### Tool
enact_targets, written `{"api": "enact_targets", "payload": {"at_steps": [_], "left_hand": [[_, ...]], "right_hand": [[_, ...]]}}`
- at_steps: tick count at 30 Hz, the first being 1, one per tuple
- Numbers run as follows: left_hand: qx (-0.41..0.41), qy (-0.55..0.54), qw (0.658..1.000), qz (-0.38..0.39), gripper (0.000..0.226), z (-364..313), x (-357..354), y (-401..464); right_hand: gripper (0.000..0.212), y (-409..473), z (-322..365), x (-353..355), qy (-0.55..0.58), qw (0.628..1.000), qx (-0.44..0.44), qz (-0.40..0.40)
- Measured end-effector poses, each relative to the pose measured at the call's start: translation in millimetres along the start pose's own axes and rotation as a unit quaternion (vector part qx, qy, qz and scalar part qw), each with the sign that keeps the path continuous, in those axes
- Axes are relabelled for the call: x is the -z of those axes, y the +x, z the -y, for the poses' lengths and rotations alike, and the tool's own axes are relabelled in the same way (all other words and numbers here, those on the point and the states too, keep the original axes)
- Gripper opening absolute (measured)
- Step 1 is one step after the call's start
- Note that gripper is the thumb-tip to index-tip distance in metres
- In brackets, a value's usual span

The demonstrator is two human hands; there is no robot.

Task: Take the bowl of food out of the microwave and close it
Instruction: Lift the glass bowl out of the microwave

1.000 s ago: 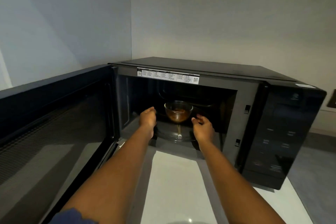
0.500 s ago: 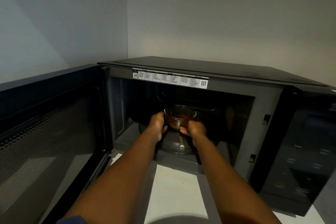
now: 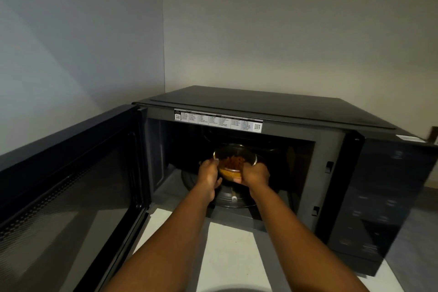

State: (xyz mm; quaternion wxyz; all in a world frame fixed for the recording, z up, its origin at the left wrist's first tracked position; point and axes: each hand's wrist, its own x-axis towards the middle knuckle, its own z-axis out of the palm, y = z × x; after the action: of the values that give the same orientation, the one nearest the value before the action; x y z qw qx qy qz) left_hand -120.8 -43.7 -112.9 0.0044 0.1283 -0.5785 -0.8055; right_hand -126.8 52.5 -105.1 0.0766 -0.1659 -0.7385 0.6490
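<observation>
Because the glass bowl of brown food is probably hot and full, the left hand and right hand grip it from both sides, level between them, inside the open microwave.

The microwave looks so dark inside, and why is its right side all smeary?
Head view: the room is dim and no lamp shows in the microwave, so only the bowl between the left hand and right hand stands out; the control panel is motion-blurred.
</observation>
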Motion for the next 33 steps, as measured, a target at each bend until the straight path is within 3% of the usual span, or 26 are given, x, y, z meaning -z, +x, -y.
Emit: {"api": "enact_targets", "payload": {"at_steps": [4,7,12,16,20,23,33], "left_hand": [[-0.021,0.029,0.999,-0.016,0.019,-4,-7,-24],[-0.039,0.053,0.998,-0.022,0.034,-9,-9,-51],[0.006,0.101,0.994,-0.038,0.043,-13,0,-91],[0.045,0.139,0.989,0.007,0.023,-13,2,-132],[0.058,0.184,0.981,0.030,0.026,-6,0,-164],[0.056,0.235,0.969,0.041,0.015,4,-7,-182],[0.051,0.333,0.929,0.153,0.023,41,-69,-226]], "right_hand": [[0.031,-28,5,16,0.032,0.999,0.002,0.012],[0.029,-51,6,32,0.043,0.999,0.008,0.016],[0.028,-98,5,64,-0.021,0.999,0.005,0.038],[0.031,-137,7,100,-0.025,0.998,-0.022,0.061],[0.030,-160,-3,123,-0.048,0.997,-0.020,0.054],[0.032,-176,-11,146,-0.098,0.993,-0.024,0.054],[0.031,-200,-38,240,-0.134,0.990,-0.046,-0.007]]}}
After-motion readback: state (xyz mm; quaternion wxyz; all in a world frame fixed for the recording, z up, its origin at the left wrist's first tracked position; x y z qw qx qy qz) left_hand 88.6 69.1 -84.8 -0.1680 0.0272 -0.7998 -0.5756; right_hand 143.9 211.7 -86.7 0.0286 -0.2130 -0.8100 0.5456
